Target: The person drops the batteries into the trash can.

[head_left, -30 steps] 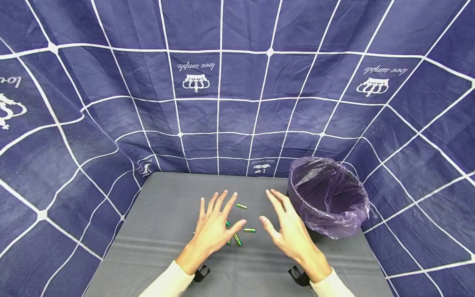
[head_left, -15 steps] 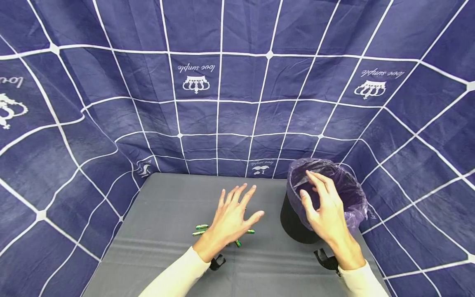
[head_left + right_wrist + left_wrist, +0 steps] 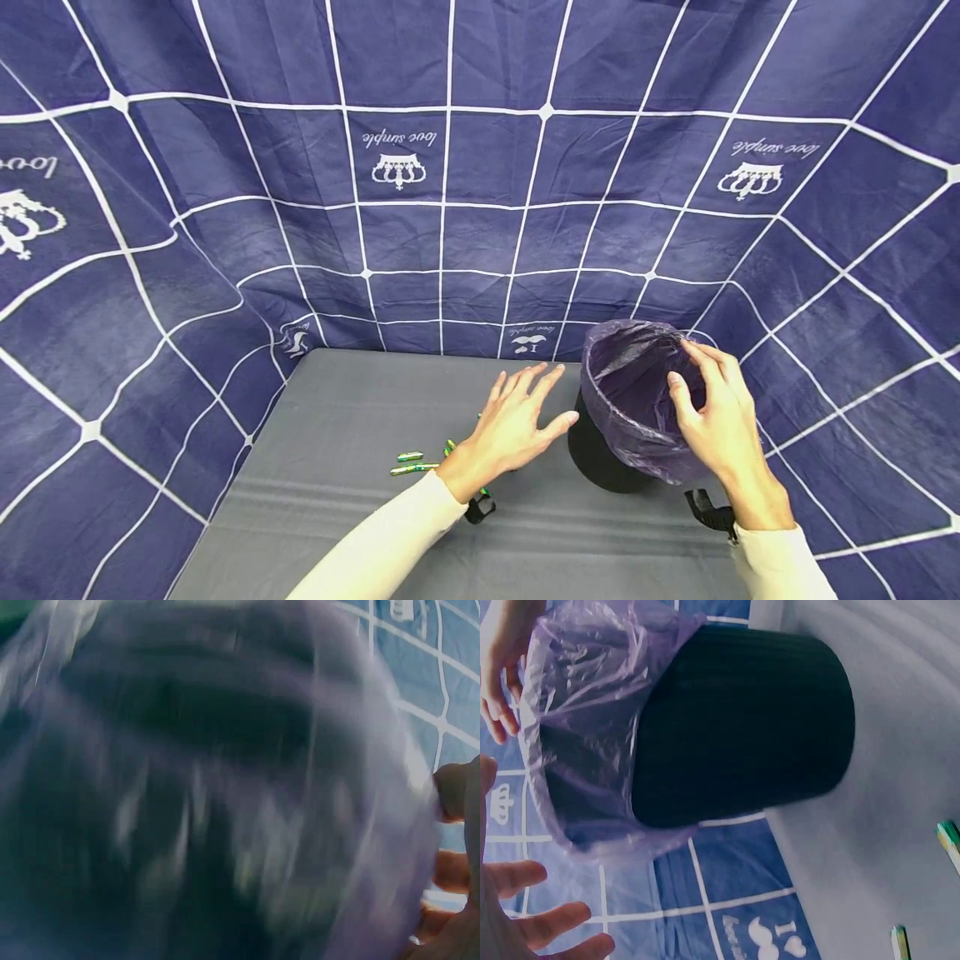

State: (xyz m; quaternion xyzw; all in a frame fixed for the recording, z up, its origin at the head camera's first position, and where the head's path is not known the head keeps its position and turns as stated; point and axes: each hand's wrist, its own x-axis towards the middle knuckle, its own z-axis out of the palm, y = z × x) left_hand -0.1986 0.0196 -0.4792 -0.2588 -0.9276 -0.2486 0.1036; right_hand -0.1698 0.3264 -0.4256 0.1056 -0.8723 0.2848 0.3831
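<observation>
A black trash bin (image 3: 603, 454) lined with a purple plastic bag (image 3: 637, 450) stands on the right of the table. Over the bin's right rim is my right hand (image 3: 720, 417), its fingers bent a little and the thumb apart from them. In the right wrist view, its fingers (image 3: 451, 870) are right at the edge of the bag, which is blurred. My left hand (image 3: 513, 421) hovers left of the bin with fingers spread, holding nothing. Several small green-and-yellow batteries (image 3: 410, 457) lie on the table below and left of it, some hidden by the left hand and forearm.
The grey table (image 3: 345, 400) is enclosed at the back and both sides by a blue curtain (image 3: 480, 233) with white grid lines. A black strap (image 3: 708, 512) hangs at the right wrist, another strap (image 3: 480, 507) at the left.
Both hands have moved to the right. The right hand went from beside the bin to over its right rim, and the left hand left the batteries and came closer to the bin.
</observation>
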